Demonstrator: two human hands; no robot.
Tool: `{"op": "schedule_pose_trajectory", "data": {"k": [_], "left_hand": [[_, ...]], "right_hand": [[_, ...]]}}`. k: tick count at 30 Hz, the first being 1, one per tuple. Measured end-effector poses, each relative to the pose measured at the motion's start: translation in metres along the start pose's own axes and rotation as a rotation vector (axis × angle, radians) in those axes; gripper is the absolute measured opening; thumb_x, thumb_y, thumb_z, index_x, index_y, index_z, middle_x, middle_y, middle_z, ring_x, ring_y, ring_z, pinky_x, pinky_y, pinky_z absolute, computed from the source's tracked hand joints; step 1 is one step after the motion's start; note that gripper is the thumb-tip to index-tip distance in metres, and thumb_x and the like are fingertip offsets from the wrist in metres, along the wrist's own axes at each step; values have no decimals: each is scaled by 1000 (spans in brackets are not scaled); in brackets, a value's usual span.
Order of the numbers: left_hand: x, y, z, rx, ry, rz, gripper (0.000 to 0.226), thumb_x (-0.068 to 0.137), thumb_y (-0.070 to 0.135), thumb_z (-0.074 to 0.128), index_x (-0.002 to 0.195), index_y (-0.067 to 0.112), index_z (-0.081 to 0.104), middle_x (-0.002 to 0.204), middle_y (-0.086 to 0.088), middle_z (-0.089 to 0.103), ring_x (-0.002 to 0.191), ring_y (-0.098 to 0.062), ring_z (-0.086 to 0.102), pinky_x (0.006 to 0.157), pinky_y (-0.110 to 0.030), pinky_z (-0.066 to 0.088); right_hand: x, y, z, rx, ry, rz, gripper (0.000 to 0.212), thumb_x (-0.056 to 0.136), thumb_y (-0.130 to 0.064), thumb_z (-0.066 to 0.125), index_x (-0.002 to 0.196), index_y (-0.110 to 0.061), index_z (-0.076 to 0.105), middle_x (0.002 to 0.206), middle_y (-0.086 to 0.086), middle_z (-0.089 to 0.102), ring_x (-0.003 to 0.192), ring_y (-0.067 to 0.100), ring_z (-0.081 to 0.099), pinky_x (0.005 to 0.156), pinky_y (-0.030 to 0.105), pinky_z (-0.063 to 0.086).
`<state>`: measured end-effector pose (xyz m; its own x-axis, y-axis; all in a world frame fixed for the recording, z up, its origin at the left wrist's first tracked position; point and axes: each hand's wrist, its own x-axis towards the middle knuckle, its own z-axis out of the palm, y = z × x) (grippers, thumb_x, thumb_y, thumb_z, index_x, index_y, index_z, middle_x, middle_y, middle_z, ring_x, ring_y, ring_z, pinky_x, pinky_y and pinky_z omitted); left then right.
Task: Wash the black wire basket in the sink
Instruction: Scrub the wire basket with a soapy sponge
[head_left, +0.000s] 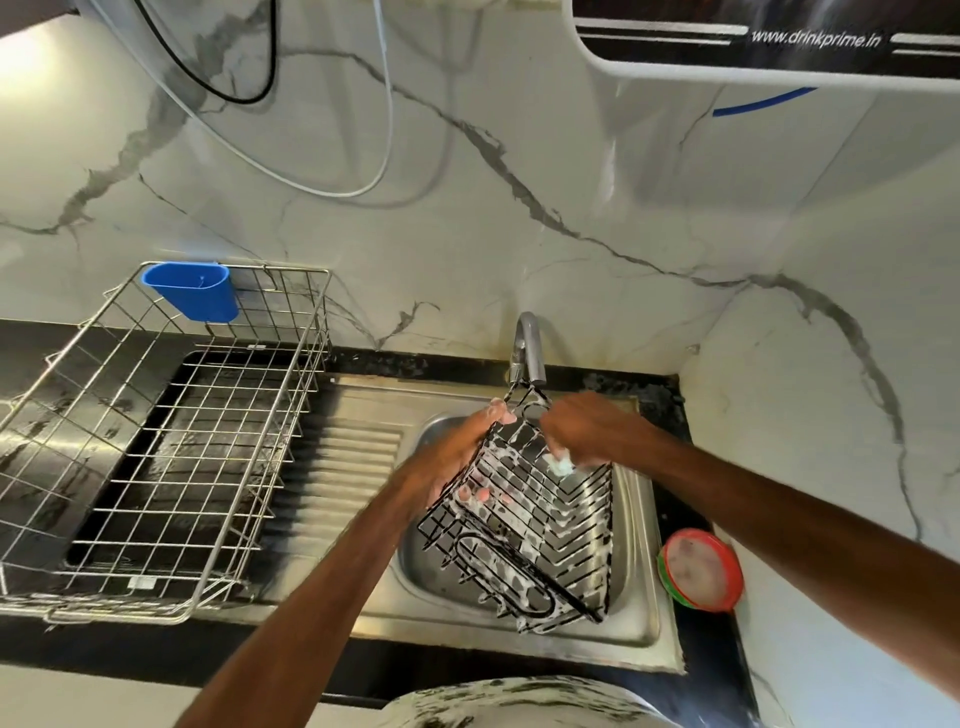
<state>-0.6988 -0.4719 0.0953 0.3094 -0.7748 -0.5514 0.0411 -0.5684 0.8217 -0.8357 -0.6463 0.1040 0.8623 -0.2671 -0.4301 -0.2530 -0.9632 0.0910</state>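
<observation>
Your left hand (457, 452) is wrapped round the top edge of the black wire basket (545, 535), all soapy and tilted over the sink (644, 597) bowl; your right hand (576, 431) pinches a pale scrubber (562, 465) against its wires, just under the tap (530, 345); left of your grip there's a steel drying rack (171, 441) on the black counter (711, 660); veined marble wall (519, 234) behind.

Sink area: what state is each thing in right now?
black wire basket: tilted over the sink, foamy, not rinsed.
left hand: grips the basket's left side.
right hand: holds a pale scrubber against the wires.
tap: no stream visible.
steel rack: upright on the counter, blue cup hung on its rear rim.
red tub: beside the sink, whitish inside.
</observation>
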Motion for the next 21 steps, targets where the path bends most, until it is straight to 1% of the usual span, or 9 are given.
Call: {"op": "schedule_pose_trajectory", "data": {"k": [2, 4, 8, 11, 12, 14, 15, 17, 21], "left_hand": [[5, -3, 1, -31, 24, 4, 91, 56, 102, 56, 124, 44, 68, 137, -4, 67, 124, -32, 64, 110, -60, 46], [7, -6, 2, -58, -3, 22, 87, 60, 100, 57, 125, 44, 68, 139, -6, 66, 128, -33, 62, 111, -63, 43], [-5, 2, 2, -24, 12, 37, 102, 55, 103, 52, 133, 38, 64, 146, -8, 60, 133, -34, 57, 112, -64, 40], [-11, 10, -3, 36, 71, 19, 110, 61, 102, 41, 142, 30, 59, 152, -13, 53, 137, -35, 50, 118, -59, 32], [-10, 12, -5, 74, 106, 14, 117, 58, 105, 38, 140, 24, 60, 145, -13, 58, 131, -33, 54, 117, -57, 32], [-11, 13, -5, 141, 161, 81, 118, 49, 110, 31, 118, 20, 65, 93, 4, 66, 86, -15, 62, 99, -45, 50], [-10, 13, -5, 170, 185, 126, 119, 46, 112, 31, 111, 20, 67, 67, 14, 53, 64, -8, 52, 83, -34, 54], [-8, 12, -1, 246, 247, 156, 121, 52, 108, 37, 106, 6, 75, 39, 17, 35, 41, -6, 41, 63, -24, 51], [-8, 7, 6, 340, 330, 105, 112, 53, 100, 45, 99, 1, 67, 53, 7, 52, 49, -15, 56, 65, -42, 65]], "right_hand": [[4, -7, 0, -3, 211, -11, 22, 91, -10, 71, 113, -11, 70, 109, 8, 72, 88, 18, 71, 73, 23, 53], [8, -10, 4, 33, 348, -29, 21, 96, -13, 64, 117, -7, 67, 113, 12, 70, 86, 21, 71, 68, 20, 47], [7, 2, 23, 115, 315, -66, 24, 94, -11, 67, 117, -11, 66, 109, 4, 71, 81, 10, 68, 58, 7, 37], [0, 16, 37, 186, 262, -37, 21, 91, -8, 69, 109, -18, 70, 109, 1, 71, 88, 10, 67, 74, 18, 52], [-3, 20, 38, 207, 273, -12, 24, 90, -4, 68, 108, -19, 73, 112, 0, 71, 96, 11, 67, 83, 23, 54], [-9, 25, 39, 247, 305, 9, 33, 88, 2, 66, 109, -22, 75, 118, -1, 70, 107, 12, 65, 94, 27, 53], [-11, 25, 38, 248, 308, 10, 35, 88, 4, 65, 110, -22, 75, 120, -1, 70, 111, 13, 64, 95, 27, 53], [-16, 21, 40, 255, 292, -3, 38, 89, 6, 61, 111, -20, 76, 122, -1, 70, 118, 13, 61, 98, 28, 52], [-25, 19, 58, 288, 294, -105, 42, 86, 10, 59, 108, -21, 76, 125, -2, 68, 123, 11, 58, 106, 36, 49]]}}
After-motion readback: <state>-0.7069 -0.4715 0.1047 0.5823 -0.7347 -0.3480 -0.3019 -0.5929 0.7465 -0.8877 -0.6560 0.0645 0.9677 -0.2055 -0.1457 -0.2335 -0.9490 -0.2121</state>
